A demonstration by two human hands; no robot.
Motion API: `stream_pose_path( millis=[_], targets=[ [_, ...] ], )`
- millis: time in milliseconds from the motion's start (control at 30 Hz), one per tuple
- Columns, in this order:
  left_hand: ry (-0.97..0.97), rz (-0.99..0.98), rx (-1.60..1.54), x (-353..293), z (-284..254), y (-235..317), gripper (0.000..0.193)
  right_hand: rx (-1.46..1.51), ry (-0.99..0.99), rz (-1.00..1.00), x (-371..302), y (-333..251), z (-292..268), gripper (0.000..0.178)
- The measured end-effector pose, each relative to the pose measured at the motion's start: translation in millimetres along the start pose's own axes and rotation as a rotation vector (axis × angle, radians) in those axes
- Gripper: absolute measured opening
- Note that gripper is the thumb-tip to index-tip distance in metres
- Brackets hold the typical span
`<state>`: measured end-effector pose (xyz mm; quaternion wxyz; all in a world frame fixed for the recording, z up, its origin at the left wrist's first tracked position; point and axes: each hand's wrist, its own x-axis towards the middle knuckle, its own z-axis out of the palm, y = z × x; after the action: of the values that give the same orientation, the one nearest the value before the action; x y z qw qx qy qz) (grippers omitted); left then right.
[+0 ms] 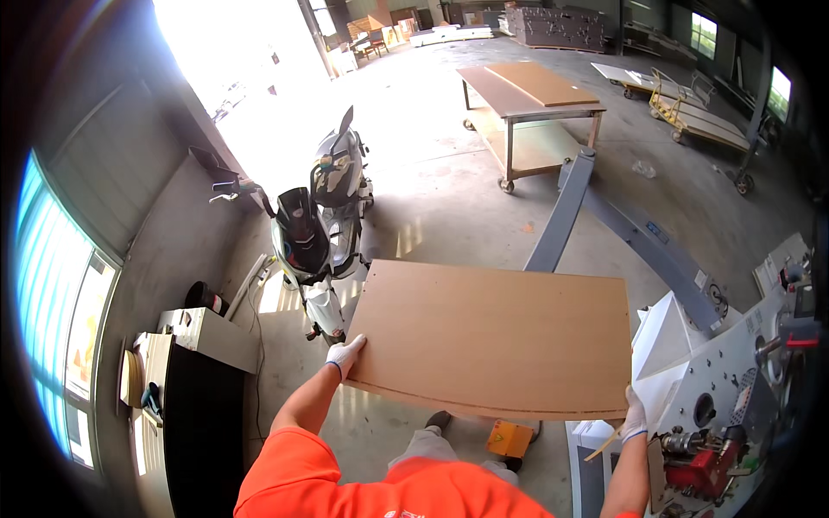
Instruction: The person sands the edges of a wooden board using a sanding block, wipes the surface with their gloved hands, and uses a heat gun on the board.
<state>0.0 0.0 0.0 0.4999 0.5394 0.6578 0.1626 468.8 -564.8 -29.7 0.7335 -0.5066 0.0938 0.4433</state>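
A wide light-brown wooden board point(492, 337) lies flat in front of my body, its near edge slightly curved in this view. My left hand point(345, 356), in a white glove, is closed on its near left corner. The near right corner is gripped by my right hand point(635, 414), also in a white glove. A thin pale strip point(604, 445) sticks out beside my right hand; whether it is attached to the board I cannot tell. Both hands' fingers are partly hidden by the board.
On my right stands a white machine point(682, 388) with red and metal parts and grey beams point(566, 211). An orange box point(509, 439) sits by my feet. Ahead are parked scooters point(315, 250) and a wheeled table point(484, 82). A dark-fronted cabinet point(203, 423) stands left.
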Motion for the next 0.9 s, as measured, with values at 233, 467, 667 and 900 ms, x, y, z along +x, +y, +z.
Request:
stream_pose_path(
  millis=[233,467,667,900],
  targets=[
    [0.081,0.045,0.133,25,-59,9,0.072,-0.409,0.282,-0.074,15,48,59,0.037],
    [0.003,0.101,0.284,82,-58,4,0.081,-0.536,0.413,-0.092,-18,91,44,0.04],
    [-0.141,0.071,-0.125,88,-99,1,0.054,-0.637,0.357,0.23,-76,96,70,0.051],
    [-0.191,0.024,0.008,139,-69,14,0.061,-0.256,0.467,-0.017,-23,65,97,0.046]
  ],
)
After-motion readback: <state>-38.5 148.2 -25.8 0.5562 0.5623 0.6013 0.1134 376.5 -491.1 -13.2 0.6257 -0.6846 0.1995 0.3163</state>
